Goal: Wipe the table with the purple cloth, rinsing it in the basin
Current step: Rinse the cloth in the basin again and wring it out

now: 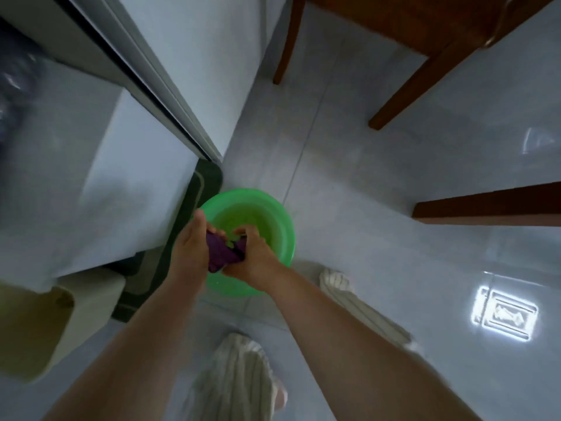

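Two hands on one item: our left hand [188, 249] and right hand [253, 259] each grip an end of the bunched purple cloth [223, 253], held over the green basin [273, 220]. The basin stands on the pale tiled floor [349, 192], just beside a dark mat [151, 284]. A wooden desk [409, 19] stands beyond.

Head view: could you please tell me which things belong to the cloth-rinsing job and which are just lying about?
Job: purple cloth, gripped by left hand and right hand; green basin beneath.
Lying about: dark mat, white cabinet, wooden furniture legs.
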`<state>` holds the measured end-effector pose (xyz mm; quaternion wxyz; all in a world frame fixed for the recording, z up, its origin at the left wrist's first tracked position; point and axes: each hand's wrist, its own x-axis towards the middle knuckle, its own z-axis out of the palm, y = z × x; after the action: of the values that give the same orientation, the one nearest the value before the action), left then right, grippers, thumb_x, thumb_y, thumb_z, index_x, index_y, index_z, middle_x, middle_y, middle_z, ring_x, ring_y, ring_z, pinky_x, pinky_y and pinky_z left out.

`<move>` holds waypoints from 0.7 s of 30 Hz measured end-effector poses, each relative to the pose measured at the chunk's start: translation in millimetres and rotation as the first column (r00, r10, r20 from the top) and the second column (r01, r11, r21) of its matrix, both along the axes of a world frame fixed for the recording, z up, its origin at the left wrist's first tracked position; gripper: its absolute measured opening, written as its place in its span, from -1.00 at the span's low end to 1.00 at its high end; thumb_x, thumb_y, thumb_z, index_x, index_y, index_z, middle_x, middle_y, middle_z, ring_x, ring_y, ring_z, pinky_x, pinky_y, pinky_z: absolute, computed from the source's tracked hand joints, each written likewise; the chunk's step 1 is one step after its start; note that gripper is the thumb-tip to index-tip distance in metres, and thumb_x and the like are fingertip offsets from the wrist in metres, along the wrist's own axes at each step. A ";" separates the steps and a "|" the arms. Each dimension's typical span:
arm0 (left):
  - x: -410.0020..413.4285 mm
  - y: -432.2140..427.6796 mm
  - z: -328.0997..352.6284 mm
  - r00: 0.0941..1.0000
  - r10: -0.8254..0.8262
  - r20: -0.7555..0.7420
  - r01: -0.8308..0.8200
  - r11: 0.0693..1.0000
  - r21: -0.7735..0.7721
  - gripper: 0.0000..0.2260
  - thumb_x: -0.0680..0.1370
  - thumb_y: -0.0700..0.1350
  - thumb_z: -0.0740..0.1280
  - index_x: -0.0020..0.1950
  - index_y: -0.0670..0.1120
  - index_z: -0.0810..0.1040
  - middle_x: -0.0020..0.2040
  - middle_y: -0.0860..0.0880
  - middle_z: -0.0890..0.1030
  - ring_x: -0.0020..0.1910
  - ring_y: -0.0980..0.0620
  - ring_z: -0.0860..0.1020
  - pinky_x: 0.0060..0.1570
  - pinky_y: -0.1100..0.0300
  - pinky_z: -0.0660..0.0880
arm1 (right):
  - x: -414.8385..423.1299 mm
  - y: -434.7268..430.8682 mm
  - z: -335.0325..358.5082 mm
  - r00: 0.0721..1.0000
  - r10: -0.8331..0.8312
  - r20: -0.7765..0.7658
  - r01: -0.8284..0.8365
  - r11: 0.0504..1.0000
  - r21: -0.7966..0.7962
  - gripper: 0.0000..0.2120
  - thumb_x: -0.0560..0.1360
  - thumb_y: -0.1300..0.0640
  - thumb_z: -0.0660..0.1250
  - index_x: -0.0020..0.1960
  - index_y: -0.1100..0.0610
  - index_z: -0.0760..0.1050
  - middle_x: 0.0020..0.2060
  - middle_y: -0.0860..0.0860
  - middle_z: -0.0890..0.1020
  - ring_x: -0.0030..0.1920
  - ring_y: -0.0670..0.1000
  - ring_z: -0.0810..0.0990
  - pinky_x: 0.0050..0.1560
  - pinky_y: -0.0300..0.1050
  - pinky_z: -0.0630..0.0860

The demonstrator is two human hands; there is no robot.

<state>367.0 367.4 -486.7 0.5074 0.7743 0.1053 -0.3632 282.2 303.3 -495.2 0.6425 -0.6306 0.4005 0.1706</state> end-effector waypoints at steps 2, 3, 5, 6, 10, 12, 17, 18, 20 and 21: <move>3.3 8.0 58.1 1.000 -0.003 0.007 0.003 1.000 -0.021 -0.59 0.56 0.15 0.09 -0.38 -0.03 0.45 -0.31 -0.12 0.59 -0.32 -0.09 0.53 -0.18 0.05 0.45 | -7.1 -11.3 58.2 0.990 -0.104 0.098 0.101 0.994 0.034 -0.53 0.23 0.34 0.48 0.05 0.11 0.39 -0.11 0.02 0.48 -0.14 -0.09 0.47 -0.14 -0.26 0.41; 2.7 10.3 89.2 0.998 -0.055 0.016 0.055 0.998 -0.024 -0.58 0.54 0.20 0.09 -0.33 -0.05 0.50 -0.24 -0.19 0.60 -0.28 -0.13 0.52 -0.18 0.02 0.44 | -11.0 -16.7 89.9 0.982 -0.142 0.127 0.138 0.990 0.040 -0.61 0.24 0.36 0.48 -0.07 0.06 0.41 -0.21 -0.04 0.49 -0.23 -0.19 0.47 -0.20 -0.34 0.39; -0.6 9.2 144.8 0.978 -0.207 0.034 0.208 0.977 -0.038 -0.50 0.44 0.30 0.12 -0.16 -0.11 0.54 -0.14 -0.29 0.57 -0.23 -0.15 0.50 -0.16 -0.07 0.46 | -19.3 -24.7 151.0 0.968 -0.200 0.153 0.194 0.979 0.056 -0.67 0.31 0.35 0.45 -0.23 -0.01 0.40 -0.33 -0.09 0.47 -0.40 -0.28 0.46 -0.32 -0.40 0.41; -2.3 4.0 173.6 0.958 -0.280 0.061 0.283 0.958 -0.053 -0.50 0.42 0.30 0.13 -0.09 -0.12 0.53 -0.11 -0.30 0.55 -0.20 -0.16 0.50 -0.11 -0.09 0.47 | -25.3 -28.0 181.1 0.960 -0.224 0.166 0.215 0.974 0.072 -0.68 0.35 0.35 0.43 -0.25 -0.02 0.40 -0.36 -0.09 0.47 -0.43 -0.25 0.45 -0.35 -0.36 0.45; -14.7 -33.8 287.0 0.875 -0.460 0.152 0.483 0.846 -0.224 -0.85 0.56 -0.13 0.12 -0.12 -0.06 0.46 -0.13 -0.15 0.51 -0.17 -0.09 0.48 -0.29 0.35 0.50 | -58.4 -51.4 294.0 0.919 -0.287 0.271 0.319 0.944 -0.081 -0.67 0.35 0.28 0.47 -0.30 -0.08 0.41 -0.43 -0.17 0.48 -0.41 -0.26 0.45 -0.31 -0.37 0.41; -32.4 -61.9 339.0 0.874 -0.486 0.024 0.449 0.786 -0.426 -0.79 0.54 -0.20 0.03 -0.18 -0.11 0.44 -0.22 -0.15 0.53 -0.23 -0.09 0.46 -0.45 0.33 0.47 | -90.0 -70.8 350.7 0.897 -0.294 0.329 0.380 0.894 -0.237 -0.63 0.32 0.26 0.50 -0.30 -0.12 0.39 -0.30 -0.16 0.45 -0.32 -0.31 0.44 -0.24 -0.46 0.34; -118.1 -152.0 442.8 0.598 -0.783 0.169 0.716 0.428 -0.551 -0.78 0.35 -0.25 0.16 -0.02 -0.13 0.41 -0.10 -0.12 0.49 -0.14 -0.01 0.48 -0.23 0.24 0.44 | -210.7 -131.1 456.2 0.844 -0.383 0.375 0.529 0.706 -0.471 -0.67 0.32 0.15 0.51 -0.22 -0.09 0.35 -0.02 0.03 0.40 -0.09 -0.03 0.43 -0.11 -0.45 0.36; -141.7 -174.0 455.5 0.528 -0.817 0.231 0.775 0.354 -0.524 -0.74 0.33 -0.25 0.18 0.01 -0.13 0.42 -0.09 -0.11 0.51 -0.14 0.01 0.49 -0.21 0.26 0.43 | -239.0 -144.6 469.6 0.813 -0.439 0.382 0.581 0.648 -0.492 -0.67 0.31 0.18 0.51 -0.24 -0.03 0.34 -0.05 0.06 0.43 -0.11 0.00 0.44 -0.13 -0.35 0.38; -191.9 -219.5 472.4 0.445 -0.834 0.326 0.856 0.289 -0.429 -0.79 0.44 -0.32 0.21 0.02 -0.11 0.42 -0.09 -0.09 0.54 -0.16 0.07 0.50 -0.25 0.38 0.46 | -295.1 -172.4 489.9 0.733 -0.545 0.406 0.678 0.539 -0.500 -0.62 0.28 0.28 0.51 -0.30 0.04 0.29 -0.19 0.09 0.46 -0.21 0.02 0.42 -0.23 -0.23 0.38; -217.0 -241.8 476.8 0.424 -0.829 0.366 0.879 0.278 -0.387 -0.80 0.48 -0.35 0.22 0.01 -0.09 0.43 -0.08 -0.08 0.54 -0.17 0.10 0.51 -0.27 0.43 0.47 | -321.8 -186.3 496.8 0.710 -0.582 0.397 0.699 0.515 -0.495 -0.60 0.28 0.30 0.51 -0.32 0.05 0.27 -0.25 0.08 0.47 -0.26 0.01 0.41 -0.27 -0.23 0.37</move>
<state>150.0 125.7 -9.9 0.4273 0.5522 -0.4527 -0.5546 -39.6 117.0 1.5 0.4508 -0.6218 0.5774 -0.2771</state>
